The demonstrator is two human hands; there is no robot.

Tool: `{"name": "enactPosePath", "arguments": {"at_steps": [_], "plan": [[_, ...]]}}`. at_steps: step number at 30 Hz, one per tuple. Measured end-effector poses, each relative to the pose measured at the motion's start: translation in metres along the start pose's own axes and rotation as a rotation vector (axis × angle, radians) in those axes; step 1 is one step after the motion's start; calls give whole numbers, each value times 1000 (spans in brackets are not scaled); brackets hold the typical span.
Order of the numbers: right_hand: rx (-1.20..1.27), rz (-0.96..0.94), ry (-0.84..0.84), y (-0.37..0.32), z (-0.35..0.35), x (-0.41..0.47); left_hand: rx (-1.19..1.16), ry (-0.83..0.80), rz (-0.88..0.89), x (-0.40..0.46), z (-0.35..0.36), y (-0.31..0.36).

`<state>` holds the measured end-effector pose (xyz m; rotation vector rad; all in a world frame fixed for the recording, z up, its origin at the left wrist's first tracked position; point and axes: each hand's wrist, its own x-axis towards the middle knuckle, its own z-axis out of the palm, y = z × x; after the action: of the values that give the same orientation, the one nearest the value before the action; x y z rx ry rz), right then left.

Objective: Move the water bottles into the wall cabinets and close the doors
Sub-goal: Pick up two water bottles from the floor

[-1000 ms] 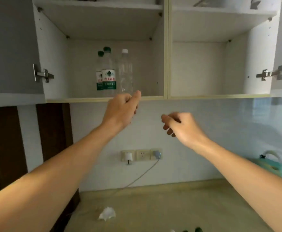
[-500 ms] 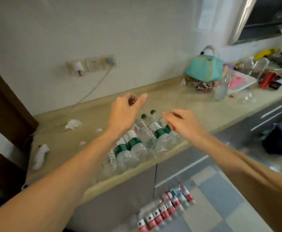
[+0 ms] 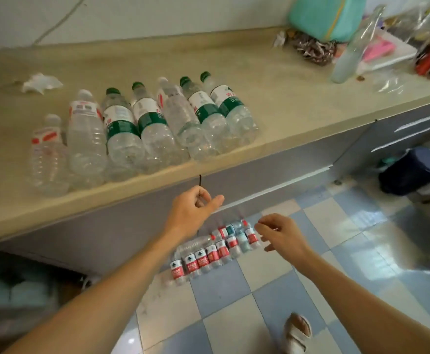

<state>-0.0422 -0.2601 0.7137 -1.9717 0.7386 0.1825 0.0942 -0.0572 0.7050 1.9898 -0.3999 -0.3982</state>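
Head view, tilted down at the beige countertop (image 3: 272, 103). Lined up along its front edge, lying on their sides with caps toward the wall — a row of empty water bottles (image 3: 142, 129), touching flank to flank, probably laid out that way so each can be picked off in turn. Below the countertop, on the checkered floor (image 3: 323, 251) against the grey base cabinet (image 3: 106, 233), a second row of red-labelled bottles (image 3: 216, 249), also packed side by side.

Left hand (image 3: 192, 213) hanging in front of the cabinet face just under the countertop's edge, fingers loosely curled, thumb out, holding nothing. Right hand (image 3: 281, 235) lower, over the floor bottles, fingers relaxed and slightly spread, likewise empty — both seemingly on the way to the next pick, though from which row cannot be told. Wall cabinets out of view.

Against half a second ago: gaze dropped further, wall socket gone from sight, countertop row now above the hands rather than beneath them; hands lowered from over the countertop to below its edge. A second ago, view up at the open wall cabinet with three bottles standing inside.

Toward the countertop's right end, a teal bag (image 3: 326, 16), a clear glass bottle (image 3: 354, 47) and mixed clutter; toward its left, a crumpled tissue (image 3: 40, 83).
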Motion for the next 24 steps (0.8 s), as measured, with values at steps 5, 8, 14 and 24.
{"name": "enactPosePath", "arguments": {"at_steps": [5,8,14,24], "plan": [[-85,83,-158,88,-21,59,45,14,-292,5,92,-68],[-179,158,-194,149,-32,96,116,25,-413,15,147,-111],[-279,232,-175,266,-13,169,201,40,-487,27,240,-216],[-333,163,-197,421,114,301,534,-8,-448,70,345,-417]]}}
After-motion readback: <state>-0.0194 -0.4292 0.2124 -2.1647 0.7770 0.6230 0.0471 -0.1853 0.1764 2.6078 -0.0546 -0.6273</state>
